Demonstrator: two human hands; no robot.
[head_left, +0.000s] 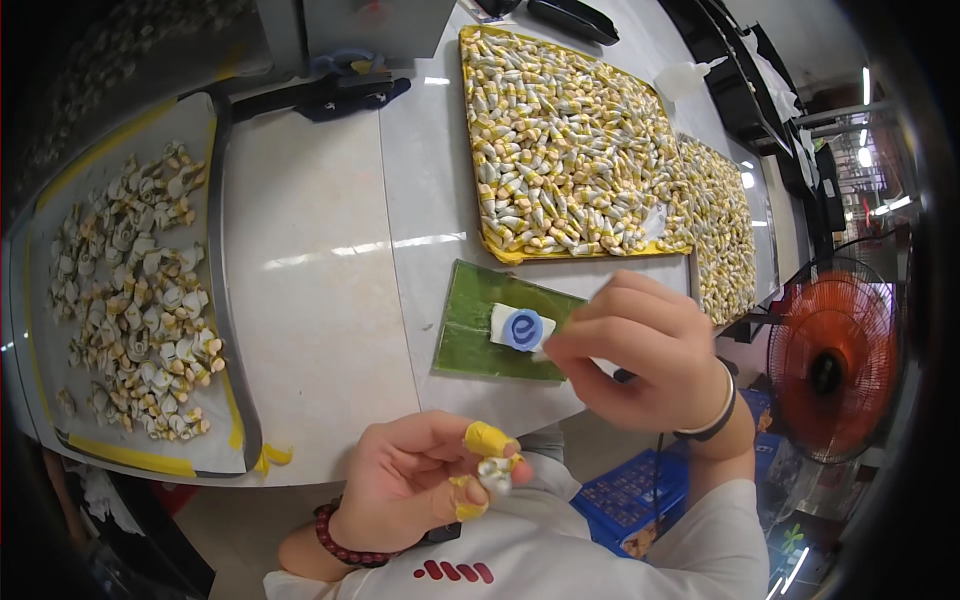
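My left hand (405, 485), its thumb and fingertip wrapped in yellow tape, pinches a small white flower-like piece (494, 474) above my lap. Farther right, my right hand (650, 350) hovers over the edge of a green mat (466, 325), thumb and fingers drawn together. Anything between those fingertips is too small to make out. Just left of them, a round blue disc with a dark mark (524, 329) rests on a white pad (499, 318) on the mat.
A yellow-edged tray (487, 243) packed with small white-and-yellow cones stands behind the mat; a second packed tray (722, 225) adjoins it. On the left, another tray (226, 380) holds loose white flower-like pieces. An orange fan (830, 365) stands at the right.
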